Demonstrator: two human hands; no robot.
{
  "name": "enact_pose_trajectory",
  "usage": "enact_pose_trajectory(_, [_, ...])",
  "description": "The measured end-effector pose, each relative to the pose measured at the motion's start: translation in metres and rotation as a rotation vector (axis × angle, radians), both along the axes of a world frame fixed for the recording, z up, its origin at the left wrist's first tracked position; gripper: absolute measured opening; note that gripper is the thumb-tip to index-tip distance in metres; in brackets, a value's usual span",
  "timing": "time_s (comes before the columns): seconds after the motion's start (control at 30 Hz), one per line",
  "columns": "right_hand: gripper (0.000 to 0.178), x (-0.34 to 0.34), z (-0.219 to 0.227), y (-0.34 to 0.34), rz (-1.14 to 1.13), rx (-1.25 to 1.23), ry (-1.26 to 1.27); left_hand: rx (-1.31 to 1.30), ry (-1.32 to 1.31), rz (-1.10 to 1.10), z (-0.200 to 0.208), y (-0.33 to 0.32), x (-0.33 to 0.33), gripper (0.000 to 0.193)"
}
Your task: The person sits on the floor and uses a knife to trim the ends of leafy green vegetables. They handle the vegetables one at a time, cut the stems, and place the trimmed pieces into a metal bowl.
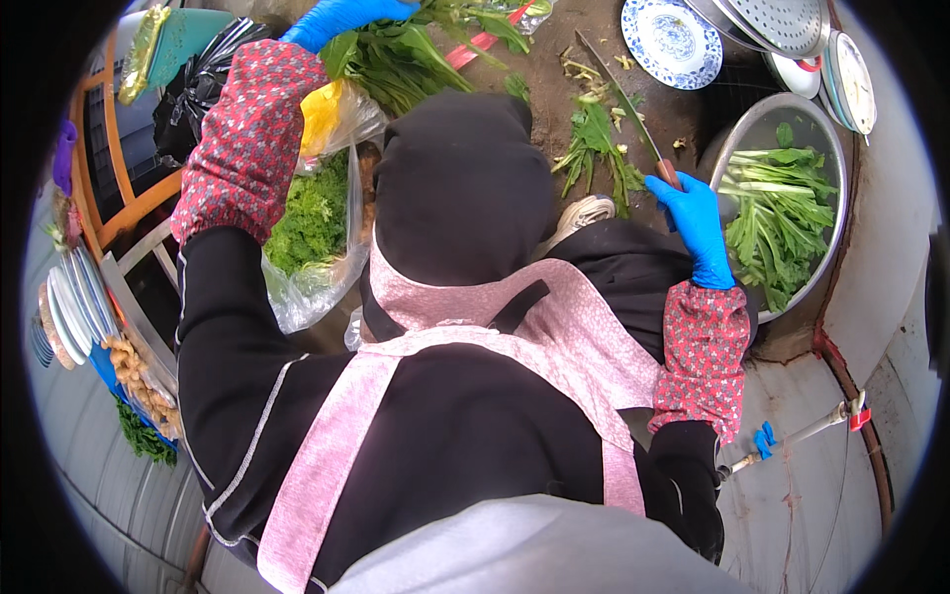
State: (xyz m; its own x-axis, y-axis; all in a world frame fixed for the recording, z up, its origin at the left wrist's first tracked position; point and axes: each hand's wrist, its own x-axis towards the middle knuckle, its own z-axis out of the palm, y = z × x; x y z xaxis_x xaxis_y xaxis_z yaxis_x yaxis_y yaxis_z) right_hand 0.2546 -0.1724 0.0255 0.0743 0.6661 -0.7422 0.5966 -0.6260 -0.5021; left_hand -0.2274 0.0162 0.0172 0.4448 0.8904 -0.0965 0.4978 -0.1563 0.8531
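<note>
Nearest, a clear bag of curly greens (pixel 309 223) lies on the left; on the right, a metal basin (pixel 767 124) of leafy stalks (pixel 782 223) stands beside the right hand (pixel 696 226), which grips a knife (pixel 634 120) by its brown handle. Farther out, the left hand (pixel 346 18) meets a leafy bunch (pixel 396 64); whether it grasps, I cannot tell.

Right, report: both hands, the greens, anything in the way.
Right hand gripping knife by its handle. Left hand at leafy bunch, grip unclear. More greens in metal basin. Loose leaves beside knife, possibly in the way.
</note>
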Motion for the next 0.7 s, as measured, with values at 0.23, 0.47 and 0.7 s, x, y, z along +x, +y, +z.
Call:
enact_pose_trajectory(0.23, [0.016,-0.038,0.011,-0.009,-0.254,0.242,0.674,-0.051,-0.196,-0.149,0.075,0.012,0.051,0.054])
enact_pose_trajectory(0.47, [0.018,-0.060,0.005,-0.008,-0.326,0.872,0.475,-0.615,-0.809,-0.026,0.049,-0.017,0.151,0.068])
enact_pose_trajectory(0.7, [0.031,-0.069,0.006,0.016,-0.445,0.868,0.314,-0.667,-0.667,-0.031,-0.002,-0.079,0.220,0.040])
